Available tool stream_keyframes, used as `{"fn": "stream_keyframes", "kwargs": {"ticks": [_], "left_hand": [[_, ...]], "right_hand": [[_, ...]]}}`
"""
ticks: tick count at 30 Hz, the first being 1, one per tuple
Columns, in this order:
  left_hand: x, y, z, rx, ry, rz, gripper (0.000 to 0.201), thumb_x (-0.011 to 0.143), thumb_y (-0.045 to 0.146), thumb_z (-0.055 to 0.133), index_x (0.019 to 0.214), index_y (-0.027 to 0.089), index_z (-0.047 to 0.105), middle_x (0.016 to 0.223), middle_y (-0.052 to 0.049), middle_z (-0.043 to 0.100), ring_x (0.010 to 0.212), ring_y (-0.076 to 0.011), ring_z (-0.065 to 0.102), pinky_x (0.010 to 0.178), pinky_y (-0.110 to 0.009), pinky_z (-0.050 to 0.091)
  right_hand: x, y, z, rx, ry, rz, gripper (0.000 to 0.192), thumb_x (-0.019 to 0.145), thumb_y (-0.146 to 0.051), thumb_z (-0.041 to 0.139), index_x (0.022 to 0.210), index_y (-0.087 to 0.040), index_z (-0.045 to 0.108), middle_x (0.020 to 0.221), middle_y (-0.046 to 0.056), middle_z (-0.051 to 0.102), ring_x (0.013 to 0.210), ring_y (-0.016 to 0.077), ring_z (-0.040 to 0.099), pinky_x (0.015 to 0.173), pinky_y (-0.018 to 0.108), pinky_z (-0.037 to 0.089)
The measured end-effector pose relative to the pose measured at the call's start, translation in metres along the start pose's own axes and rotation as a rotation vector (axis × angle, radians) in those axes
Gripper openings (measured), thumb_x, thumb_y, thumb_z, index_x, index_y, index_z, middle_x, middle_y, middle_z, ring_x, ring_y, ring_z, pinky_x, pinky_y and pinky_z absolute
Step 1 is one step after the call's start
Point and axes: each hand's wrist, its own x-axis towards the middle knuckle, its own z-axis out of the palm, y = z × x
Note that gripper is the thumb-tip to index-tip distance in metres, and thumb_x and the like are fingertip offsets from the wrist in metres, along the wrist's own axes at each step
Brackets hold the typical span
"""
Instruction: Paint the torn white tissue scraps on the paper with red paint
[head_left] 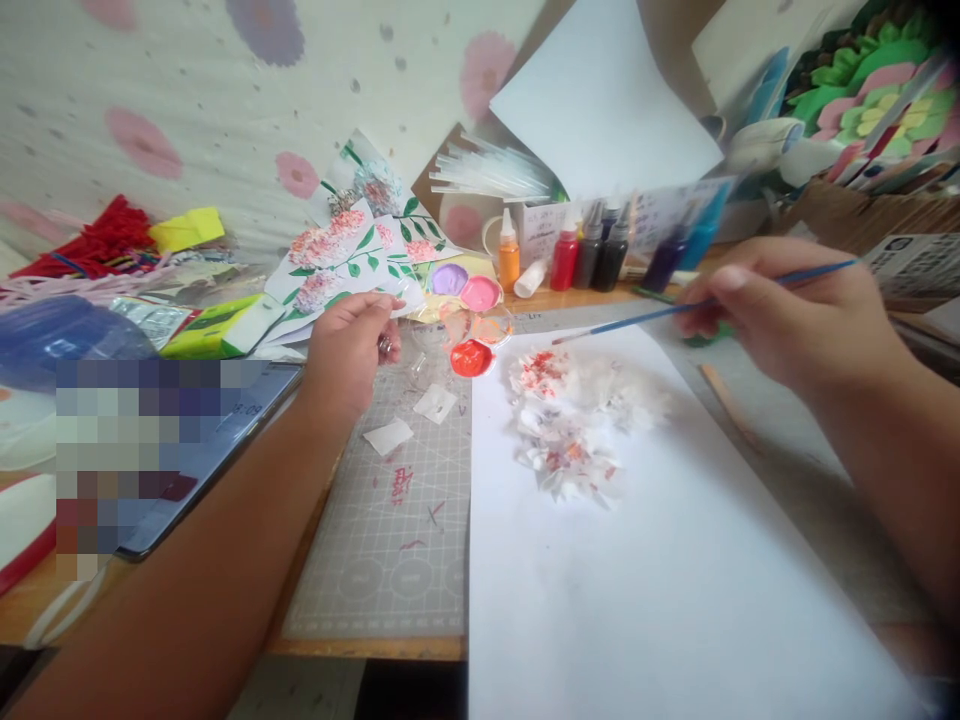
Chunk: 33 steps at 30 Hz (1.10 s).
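Dabbing should be kept light so that the crumpled tissue on the paper's far part is not torn; the paintbrush is pinched in the right hand; the left hand is curled near the red paint, its hold unclear

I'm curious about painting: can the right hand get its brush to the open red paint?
Probably yes: the right hand holds the brush pointing toward the open red paint, with nothing visibly blocking it.
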Motion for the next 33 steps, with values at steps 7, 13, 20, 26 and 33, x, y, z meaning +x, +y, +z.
{"fn": "stream_keyframes", "kwargs": {"ticks": [7, 13, 20, 26, 33], "left_hand": [[0.000, 0.002, 0.001, -0.004, 0.020, -0.025, 0.007, 0.074, 0.020, 0.057, 0.072, 0.018, 0.064, 0.045, 0.003, 0.045, 0.041, -0.0076, 0.041, 0.040, -0.020, 0.031], [0.000, 0.000, 0.000, -0.002, -0.003, 0.000, 0.008, 0.075, 0.021, 0.056, 0.073, 0.017, 0.064, 0.046, 0.003, 0.046, 0.041, -0.0070, 0.041, 0.040, -0.018, 0.032], [-0.001, -0.004, 0.000, 0.055, -0.058, 0.051, 0.011, 0.075, 0.021, 0.056, 0.069, 0.018, 0.063, 0.045, 0.003, 0.047, 0.040, -0.0074, 0.041, 0.041, -0.019, 0.032], [-0.008, 0.001, 0.006, 0.128, -0.117, 0.080, 0.013, 0.074, 0.019, 0.053, 0.067, 0.017, 0.063, 0.043, 0.003, 0.048, 0.040, -0.0079, 0.042, 0.041, -0.020, 0.033], [-0.015, 0.009, 0.009, 0.122, -0.146, 0.083, 0.012, 0.075, 0.019, 0.053, 0.068, 0.017, 0.063, 0.041, 0.003, 0.048, 0.039, -0.0086, 0.041, 0.040, -0.021, 0.032]], "right_hand": [[-0.002, -0.007, 0.002, -0.160, -0.132, -0.025, 0.030, 0.081, -0.040, 0.058, 0.063, -0.016, 0.062, 0.056, 0.002, 0.060, 0.051, 0.0071, 0.053, 0.045, 0.019, 0.041], [-0.002, -0.005, -0.005, 0.011, 0.060, -0.035, 0.027, 0.078, -0.040, 0.062, 0.065, -0.016, 0.062, 0.056, 0.002, 0.059, 0.049, 0.0105, 0.054, 0.043, 0.024, 0.040], [-0.011, -0.031, 0.029, 0.312, 0.065, -0.039, 0.021, 0.075, -0.038, 0.066, 0.068, -0.019, 0.061, 0.061, 0.000, 0.060, 0.053, 0.0104, 0.057, 0.042, 0.023, 0.040], [-0.019, -0.032, 0.037, 0.267, -0.159, -0.052, 0.015, 0.081, -0.035, 0.059, 0.074, -0.022, 0.062, 0.070, 0.000, 0.062, 0.057, 0.0107, 0.057, 0.050, 0.026, 0.045], [-0.020, -0.039, 0.031, 0.123, -0.118, -0.113, 0.016, 0.084, -0.032, 0.057, 0.072, -0.022, 0.061, 0.067, 0.000, 0.061, 0.060, 0.0096, 0.057, 0.052, 0.024, 0.045]]}}
